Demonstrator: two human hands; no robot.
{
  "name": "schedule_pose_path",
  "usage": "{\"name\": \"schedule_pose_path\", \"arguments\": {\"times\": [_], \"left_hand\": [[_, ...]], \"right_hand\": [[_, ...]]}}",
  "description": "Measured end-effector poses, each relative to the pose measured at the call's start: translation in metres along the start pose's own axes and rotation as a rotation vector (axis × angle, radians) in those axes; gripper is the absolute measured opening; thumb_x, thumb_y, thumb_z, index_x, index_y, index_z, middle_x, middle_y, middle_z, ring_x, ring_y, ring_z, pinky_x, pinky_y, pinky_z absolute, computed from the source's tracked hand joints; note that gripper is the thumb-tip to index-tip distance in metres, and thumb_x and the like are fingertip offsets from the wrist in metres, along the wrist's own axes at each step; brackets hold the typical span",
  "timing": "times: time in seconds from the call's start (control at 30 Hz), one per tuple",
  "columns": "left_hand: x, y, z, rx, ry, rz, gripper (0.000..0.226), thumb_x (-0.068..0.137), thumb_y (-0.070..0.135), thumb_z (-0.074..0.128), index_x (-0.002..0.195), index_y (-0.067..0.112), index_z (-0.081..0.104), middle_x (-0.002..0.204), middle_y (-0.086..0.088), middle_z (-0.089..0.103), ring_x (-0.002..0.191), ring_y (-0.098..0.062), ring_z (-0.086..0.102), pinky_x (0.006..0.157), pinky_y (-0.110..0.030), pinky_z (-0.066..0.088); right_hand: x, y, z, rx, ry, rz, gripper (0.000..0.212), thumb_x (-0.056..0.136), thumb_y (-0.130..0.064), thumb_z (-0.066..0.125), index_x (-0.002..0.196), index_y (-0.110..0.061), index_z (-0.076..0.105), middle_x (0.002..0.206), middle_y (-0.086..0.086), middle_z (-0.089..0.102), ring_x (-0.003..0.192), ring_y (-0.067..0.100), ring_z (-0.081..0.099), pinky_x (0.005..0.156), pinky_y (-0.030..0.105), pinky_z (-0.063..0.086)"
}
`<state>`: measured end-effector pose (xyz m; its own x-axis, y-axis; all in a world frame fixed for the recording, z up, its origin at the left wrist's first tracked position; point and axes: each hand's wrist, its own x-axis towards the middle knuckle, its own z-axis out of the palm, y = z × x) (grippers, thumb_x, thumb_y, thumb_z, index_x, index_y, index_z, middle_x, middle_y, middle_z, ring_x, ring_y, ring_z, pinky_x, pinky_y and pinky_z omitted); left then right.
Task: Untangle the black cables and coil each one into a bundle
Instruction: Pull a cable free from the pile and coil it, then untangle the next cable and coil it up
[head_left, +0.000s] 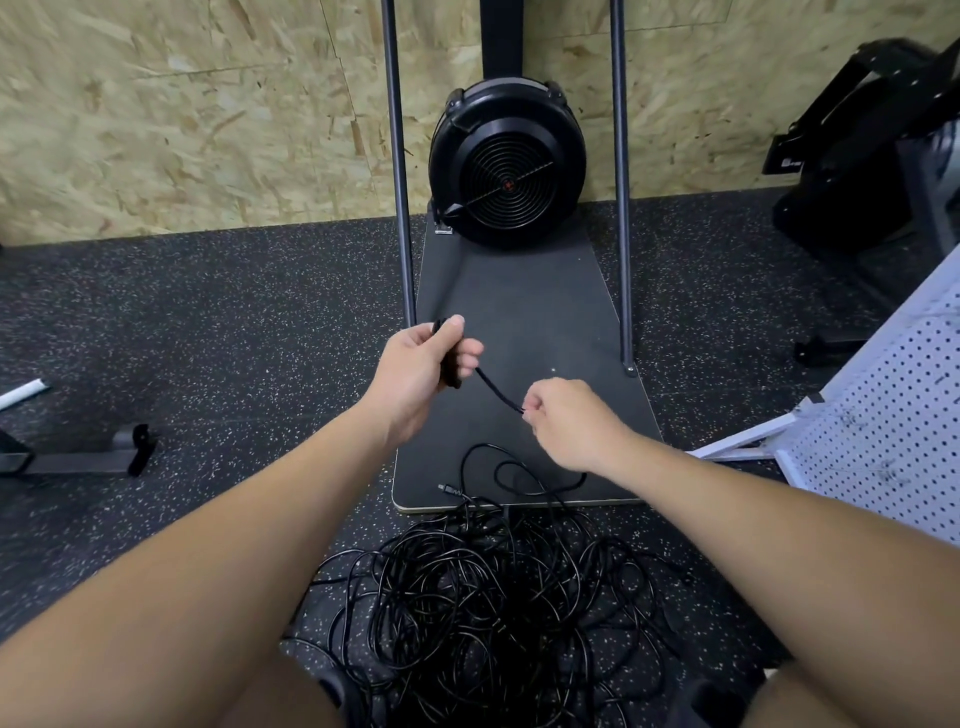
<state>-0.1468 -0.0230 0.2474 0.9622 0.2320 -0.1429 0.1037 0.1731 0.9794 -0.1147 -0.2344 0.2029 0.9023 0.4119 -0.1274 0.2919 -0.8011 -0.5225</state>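
A big tangled heap of thin black cables (493, 597) lies on the speckled rubber floor between my knees. My left hand (423, 369) is raised above a black platform and grips a small coiled black bundle (451, 364). A short stretch of cable (498, 392) runs from that bundle down to my right hand (566, 421), which pinches it between curled fingers. From under my right hand the cable drops in loose loops (509, 470) onto the platform's front edge and joins the heap. A plug end (447, 488) lies at the platform's front.
The black platform (545, 312) carries a round black fan housing (506, 166) against an OSB wall, flanked by two upright metal poles (402, 208). A white perforated panel (883, 426) leans at right. Black equipment stands at far right, and a dark metal foot (93, 457) lies left.
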Motion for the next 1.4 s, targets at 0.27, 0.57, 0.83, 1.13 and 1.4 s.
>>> {"name": "schedule_pose_path", "arguments": {"times": [0.27, 0.57, 0.83, 1.13, 1.4], "left_hand": [[-0.008, -0.008, 0.012, 0.368, -0.11, 0.071, 0.025, 0.11, 0.022, 0.067, 0.101, -0.001, 0.062, 0.085, -0.006, 0.079, 0.075, -0.019, 0.075, 0.071, -0.033, 0.061], [-0.015, -0.005, 0.031, 0.235, -0.434, -0.078, 0.059, 0.106, 0.052, 0.067, 0.092, -0.005, 0.065, 0.074, -0.009, 0.054, 0.068, -0.022, 0.046, 0.072, -0.036, 0.037], [-0.014, -0.006, 0.03, 0.163, -0.322, -0.057, 0.032, 0.11, 0.021, 0.065, 0.08, 0.017, 0.055, 0.071, -0.003, 0.048, 0.065, -0.018, 0.041, 0.067, -0.031, 0.037], [-0.018, 0.01, 0.04, -0.037, -0.246, 0.035, 0.039, 0.115, 0.026, 0.056, 0.077, 0.018, 0.051, 0.072, -0.004, 0.046, 0.066, -0.019, 0.041, 0.069, -0.03, 0.04], [-0.013, 0.009, 0.026, -0.013, -0.181, 0.069, 0.036, 0.113, 0.022, 0.06, 0.078, 0.021, 0.049, 0.071, -0.003, 0.042, 0.066, -0.019, 0.04, 0.07, -0.032, 0.036]], "right_hand": [[-0.013, -0.031, -0.045, 0.027, -0.025, -0.357, 0.019, 0.11, -0.034, 0.059, 0.093, -0.03, 0.067, 0.084, -0.007, 0.071, 0.078, 0.021, 0.065, 0.075, 0.046, 0.056], [0.004, -0.001, -0.077, 0.665, 0.115, -0.159, 0.03, 0.084, -0.027, 0.096, 0.103, -0.014, 0.076, 0.086, 0.005, 0.073, 0.068, 0.01, 0.062, 0.067, 0.03, 0.054], [0.007, 0.038, -0.054, 0.653, -0.115, 0.105, 0.046, 0.085, -0.018, 0.095, 0.125, -0.02, 0.073, 0.116, -0.002, 0.081, 0.113, 0.018, 0.076, 0.096, 0.03, 0.056], [0.012, 0.028, -0.016, 0.994, -0.259, 0.336, 0.02, 0.103, -0.009, 0.076, 0.119, -0.003, 0.066, 0.109, 0.013, 0.079, 0.099, 0.025, 0.083, 0.108, 0.043, 0.059], [0.026, 0.032, -0.025, 0.619, 0.084, 0.413, 0.027, 0.098, -0.032, 0.084, 0.095, -0.008, 0.074, 0.076, 0.004, 0.073, 0.058, 0.017, 0.054, 0.053, 0.026, 0.041]]}}
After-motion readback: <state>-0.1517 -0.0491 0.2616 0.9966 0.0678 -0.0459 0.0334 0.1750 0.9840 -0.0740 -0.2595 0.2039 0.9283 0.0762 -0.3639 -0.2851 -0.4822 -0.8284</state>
